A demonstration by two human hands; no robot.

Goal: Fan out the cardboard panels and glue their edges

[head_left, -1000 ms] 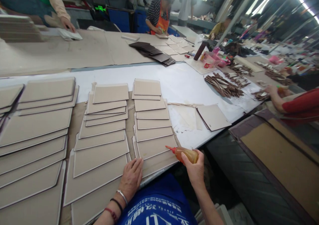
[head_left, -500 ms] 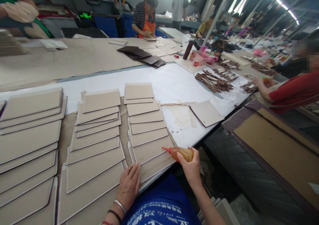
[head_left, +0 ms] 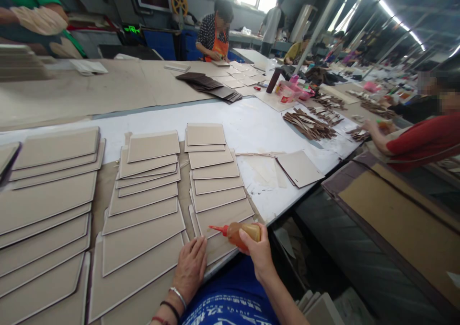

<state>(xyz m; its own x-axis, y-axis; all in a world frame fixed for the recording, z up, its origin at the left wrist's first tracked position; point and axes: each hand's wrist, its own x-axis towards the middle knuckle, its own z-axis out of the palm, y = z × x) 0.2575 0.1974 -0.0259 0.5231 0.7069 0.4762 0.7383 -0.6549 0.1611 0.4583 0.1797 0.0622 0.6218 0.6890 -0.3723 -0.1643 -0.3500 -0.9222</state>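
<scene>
Since the earlier frame, my squeeze bottle [head_left: 235, 234] has been travelling leftward over the near boards, and its red nozzle [head_left: 217, 228] is now pointing toward my left fingers. My right grip [head_left: 261, 254] is wrapping round the bottle's body, thumb on the side facing me, and I am holding it nearly level, nozzle foremost, probably so that I am steering the tip and squeezing at once. My left grip [head_left: 191, 261] is lying spread and palm down by the near left corner of the right-hand column of boards [head_left: 217, 186], clasping nothing; I am likely steadying that column.

The boards in this column, and in the middle column [head_left: 143, 207] and left column [head_left: 53, 188], are overlapping like shingles on the desk [head_left: 161, 114], each leaving a strip showing, presumably so that I am reaching many edges without lifting any. A separate small stack [head_left: 300, 168] is sitting apart, near the desk's edge.

Most of my right fingers are hiding behind the bottle, and my left palm is covering whatever it is pressing. I cannot tell whether the nozzle is touching a board or whether fluid is leaving it. The frame is cutting off the left column, and distant workers are blurring.
</scene>
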